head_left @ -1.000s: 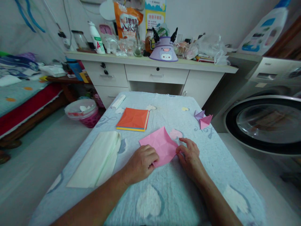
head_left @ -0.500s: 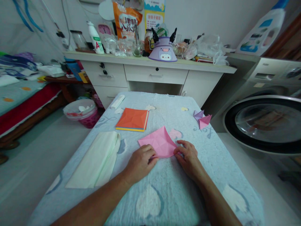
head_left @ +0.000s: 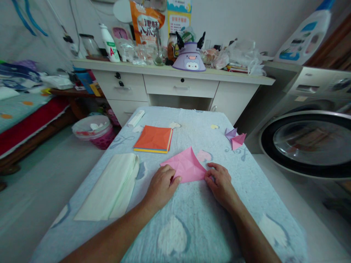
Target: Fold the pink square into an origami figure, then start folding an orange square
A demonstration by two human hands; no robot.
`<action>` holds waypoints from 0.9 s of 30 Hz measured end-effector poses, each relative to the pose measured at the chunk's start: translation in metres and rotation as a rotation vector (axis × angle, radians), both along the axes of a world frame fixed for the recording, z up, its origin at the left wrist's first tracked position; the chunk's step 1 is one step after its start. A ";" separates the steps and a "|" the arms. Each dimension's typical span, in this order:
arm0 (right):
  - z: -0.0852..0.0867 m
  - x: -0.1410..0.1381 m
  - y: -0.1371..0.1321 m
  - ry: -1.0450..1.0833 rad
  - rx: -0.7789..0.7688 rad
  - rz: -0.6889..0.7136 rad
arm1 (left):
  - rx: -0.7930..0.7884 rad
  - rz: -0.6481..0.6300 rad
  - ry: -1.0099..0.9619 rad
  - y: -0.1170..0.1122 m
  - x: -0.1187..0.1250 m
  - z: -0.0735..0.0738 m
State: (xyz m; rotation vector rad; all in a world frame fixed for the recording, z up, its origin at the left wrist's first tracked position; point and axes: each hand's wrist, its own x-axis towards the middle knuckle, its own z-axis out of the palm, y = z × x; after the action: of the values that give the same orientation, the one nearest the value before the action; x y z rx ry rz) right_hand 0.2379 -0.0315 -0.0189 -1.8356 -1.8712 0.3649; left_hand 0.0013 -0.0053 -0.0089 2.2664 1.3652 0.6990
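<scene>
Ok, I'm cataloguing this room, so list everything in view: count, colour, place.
table: 1, blue cloth-covered, centre
creased paper: 1, pink, table middle
paper stack: 1, orange-topped, table left
folded sheet: 1, pale green, table left
narrow box: 1, white, table far-left
folded papers: 2, purple, pink, table right
bin: 1, pink, left floor
bed: 1, red and green, left
cabinet: 1, white, beyond table
visor: 1, purple, cabinet top
packet: 1, orange, cabinet top
small bottle: 1, white, cabinet left
clutter: uncountable, mixed, cabinet top
washing machine: 1, silver-grey, right
large bottle: 1, white, washing machine top
left hand: 1, bare, creased paper's left
right hand: 1, bare, creased paper's right
</scene>
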 end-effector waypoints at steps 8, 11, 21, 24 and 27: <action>0.000 0.006 0.000 0.002 -0.010 -0.045 | 0.016 0.024 0.061 0.000 0.001 -0.002; 0.001 0.007 -0.001 0.003 -0.006 -0.054 | 0.022 0.031 0.077 0.001 0.001 -0.003; 0.001 0.001 0.000 -0.046 0.003 -0.077 | 0.068 0.058 0.112 0.001 0.003 -0.001; 0.001 0.000 0.000 -0.056 0.013 -0.086 | 0.078 0.051 0.116 0.000 0.002 0.000; 0.001 0.000 0.000 -0.055 0.011 -0.089 | 0.066 -0.007 0.104 0.001 0.000 0.002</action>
State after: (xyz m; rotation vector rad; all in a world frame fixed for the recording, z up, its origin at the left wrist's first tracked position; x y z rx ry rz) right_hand 0.2376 -0.0313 -0.0184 -1.9319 -1.8161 0.2755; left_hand 0.0016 -0.0047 -0.0069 2.3881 1.3995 0.6405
